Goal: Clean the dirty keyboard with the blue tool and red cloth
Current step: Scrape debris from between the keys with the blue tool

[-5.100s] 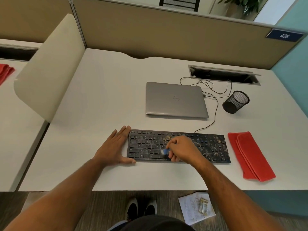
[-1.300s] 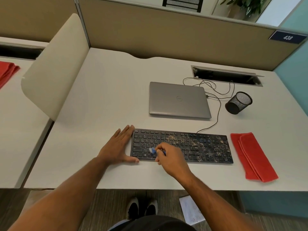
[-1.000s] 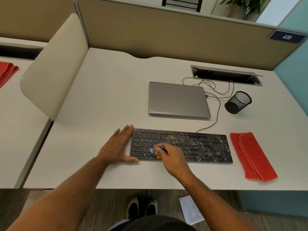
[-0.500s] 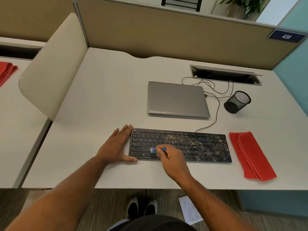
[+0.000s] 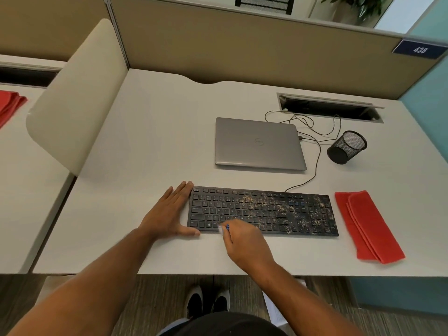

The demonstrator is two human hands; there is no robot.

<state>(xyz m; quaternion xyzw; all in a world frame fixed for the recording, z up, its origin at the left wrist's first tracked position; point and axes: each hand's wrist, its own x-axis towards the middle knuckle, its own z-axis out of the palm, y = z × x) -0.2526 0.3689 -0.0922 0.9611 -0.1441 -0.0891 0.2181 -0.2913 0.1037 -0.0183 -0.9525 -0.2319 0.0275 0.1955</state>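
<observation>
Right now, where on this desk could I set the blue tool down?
Bare desk lies left of the closed laptop, beyond the left hand. Crowded: cables and mesh cup by the laptop, red cloth right of the keyboard.

**Desk surface: items in place**

White desk [image 5: 150,132], cable slot at rear right. Closed grey laptop [image 5: 259,144] lies flat at centre-rear; black mesh cup [image 5: 346,147] just to its right, thin cables [image 5: 315,151] between. Black keyboard [image 5: 263,212] near front edge, crumbs over mid and right keys. Folded red cloth [image 5: 368,226] just right of kbd. Left hand [image 5: 169,214] rests flat on desk, touching kbd's left end.
</observation>
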